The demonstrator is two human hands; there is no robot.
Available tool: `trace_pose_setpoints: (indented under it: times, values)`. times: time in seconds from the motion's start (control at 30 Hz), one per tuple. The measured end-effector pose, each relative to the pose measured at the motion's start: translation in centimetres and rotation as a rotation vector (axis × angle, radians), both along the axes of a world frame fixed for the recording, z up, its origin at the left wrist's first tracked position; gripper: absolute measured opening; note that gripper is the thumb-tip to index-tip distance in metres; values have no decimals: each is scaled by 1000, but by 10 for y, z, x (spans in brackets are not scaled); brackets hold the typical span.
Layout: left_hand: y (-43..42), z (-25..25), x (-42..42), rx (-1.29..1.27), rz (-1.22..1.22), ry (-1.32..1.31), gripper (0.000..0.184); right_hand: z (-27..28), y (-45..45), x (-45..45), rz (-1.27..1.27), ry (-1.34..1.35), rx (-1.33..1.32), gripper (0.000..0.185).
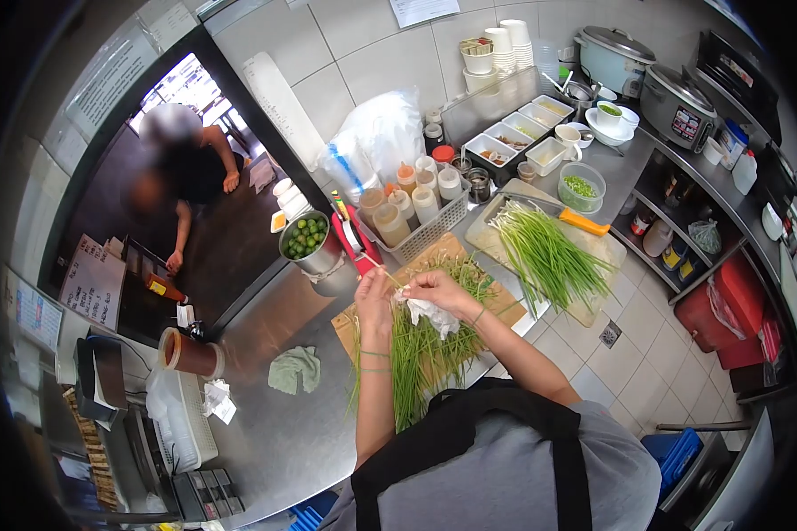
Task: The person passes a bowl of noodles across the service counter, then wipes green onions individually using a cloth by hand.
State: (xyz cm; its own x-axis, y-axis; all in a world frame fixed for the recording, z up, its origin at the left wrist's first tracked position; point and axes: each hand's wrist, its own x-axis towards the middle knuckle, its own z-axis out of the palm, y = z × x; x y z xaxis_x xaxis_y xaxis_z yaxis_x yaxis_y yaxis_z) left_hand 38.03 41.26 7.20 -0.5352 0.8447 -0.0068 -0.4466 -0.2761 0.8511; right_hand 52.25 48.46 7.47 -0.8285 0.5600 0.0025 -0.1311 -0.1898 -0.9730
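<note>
My left hand (pixel 374 299) is closed, fingertips pinching a thin pale strip (pixel 393 278) just in front of a red tape dispenser (pixel 354 237). My right hand (pixel 441 290) is also closed, at the strip's other end, with a crumpled white paper or cloth (pixel 436 319) at its fingers. Exactly how the strip and white piece are gripped is too small to make out. Below both hands, long green stalks (pixel 413 372) lie loose across a wooden board (pixel 503 305). To the right, trimmed spring onions (pixel 549 252) rest on a pale cutting board (pixel 613 251) beside an orange-handled knife (pixel 584 221).
Left of the board are a pot of green limes (pixel 307 237) and a green cloth (pixel 296 370). Behind stand a basket of squeeze bottles (pixel 434 226), ingredient trays (pixel 514 133) and a tub of chopped greens (pixel 581 187). Another person (pixel 190 159) leans beyond the hatch.
</note>
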Motion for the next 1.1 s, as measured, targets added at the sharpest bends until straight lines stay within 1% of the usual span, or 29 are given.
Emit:
trace_pose_setpoints:
  times: [0.03,0.17,0.27,0.33,0.4,0.43,0.53,0.57,0.67,0.7,0.77,0.8,0.83,0.87,0.9,0.93,0.97,1.03,1.07,1.1]
  values:
    - [0,2,-4,47,33,-57,17,-2,1,0,23,-19,57,11]
    - [-8,26,-20,144,196,-182,17,-4,1,7,70,-8,77,9]
    - [-17,37,-37,222,284,-211,17,-6,5,13,87,-16,110,8]
    - [-22,42,-42,280,301,-210,15,-10,8,14,89,-18,148,7]
    - [-25,48,-41,298,323,-231,13,-9,8,13,52,1,138,6]
    - [-26,50,-38,337,333,-253,9,-7,7,11,38,12,130,6]
    - [-34,49,-32,499,319,-173,7,0,-4,4,-187,73,-30,6]
    - [-37,54,-27,467,437,-193,6,-2,-7,-1,-275,174,-165,8]
    - [-72,69,-40,450,541,-10,7,-9,8,11,-372,-9,-126,9]
    - [-89,78,-47,357,524,59,10,-18,16,13,-393,-47,-12,12]
    - [-120,96,-45,185,526,200,14,-20,24,19,-491,-162,340,15]
    - [-127,90,-46,51,542,369,15,-21,25,21,-534,-220,515,18]
    - [-132,80,-49,-86,554,537,15,-19,24,21,-524,-107,562,27]
    - [-137,69,-52,-227,561,702,16,-16,23,22,-491,-194,587,28]
    - [-138,57,-49,-327,557,874,11,-6,21,26,-454,-280,615,31]
    - [-140,29,-54,-498,460,991,11,-1,20,27,-416,-363,646,34]
    - [-142,-2,-62,-670,358,1101,12,-8,21,25,-423,-357,682,36]
    - [-135,-49,-59,-1147,410,1230,20,-14,23,26,-436,-335,672,29]
    - [-135,-68,-59,-1160,418,1223,22,-15,25,26,-448,-328,668,26]
    - [-135,-77,-55,-1170,424,1215,23,-14,28,27,-461,-317,690,18]
